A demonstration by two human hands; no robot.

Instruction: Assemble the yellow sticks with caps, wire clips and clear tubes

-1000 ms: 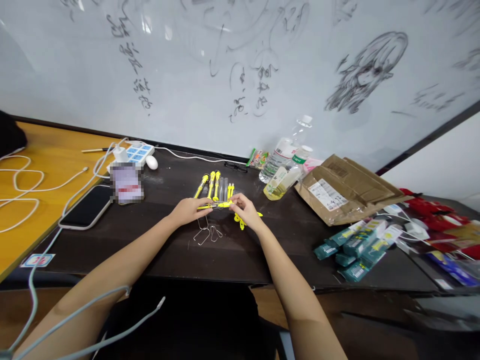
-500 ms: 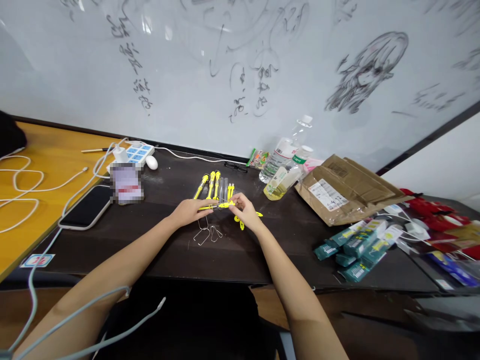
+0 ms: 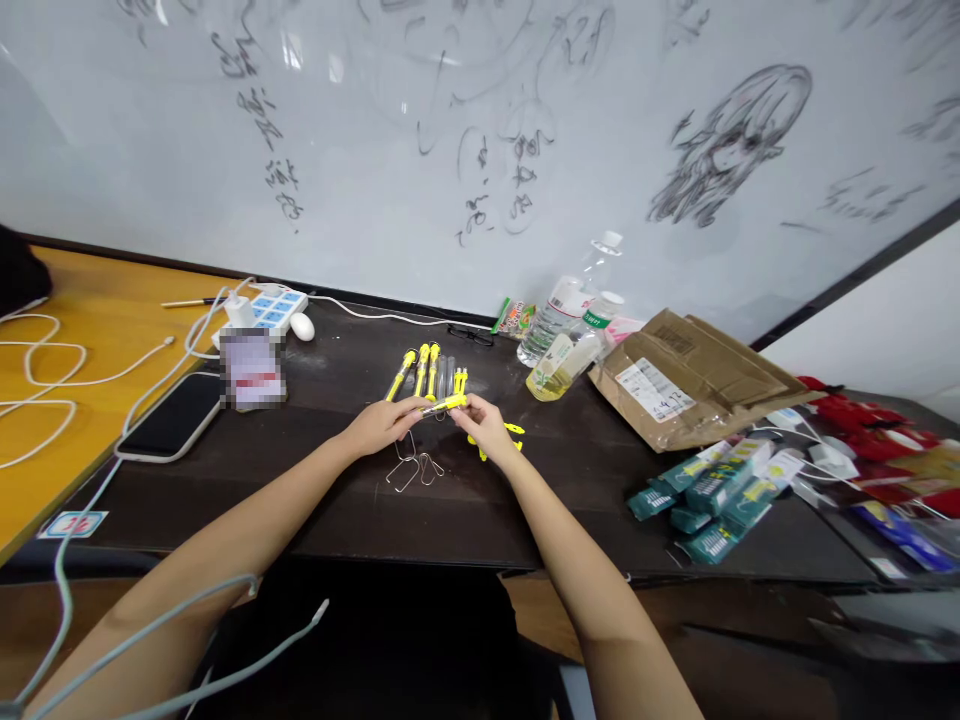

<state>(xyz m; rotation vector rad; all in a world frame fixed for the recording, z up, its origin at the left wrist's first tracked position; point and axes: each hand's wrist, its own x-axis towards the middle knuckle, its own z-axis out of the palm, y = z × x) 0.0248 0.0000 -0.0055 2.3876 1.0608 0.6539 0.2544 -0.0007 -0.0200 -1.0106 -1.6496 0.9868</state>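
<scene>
Both hands meet over the dark table around a slim yellow pen-like piece (image 3: 452, 401) with a thin metallic part towards its left end. My left hand (image 3: 379, 427) pinches the left end. With thumb and fingertips, my right hand (image 3: 486, 428) grips the yellow right end. Just behind them lie several yellow-and-clear pen-like tools (image 3: 424, 370), clear tubes (image 3: 446, 372) and short yellow parts with metal tips (image 3: 460, 380). Bent wire clips (image 3: 414, 468) rest in front of my left hand. Flat yellow parts (image 3: 514, 429) are partly hidden by my right hand.
Right of the hands are green boxes (image 3: 724, 500) and a brown parcel (image 3: 690, 380). Two bottles (image 3: 562, 360) and a snack packet (image 3: 514, 316) stand behind. To the left are a phone (image 3: 171, 415), a power strip (image 3: 277, 305) and white cables (image 3: 64, 590).
The yellow piece has tilted, its right end slightly raised, and shows more between my hands. My right hand has shifted a little, covering more of the flat yellow parts.
</scene>
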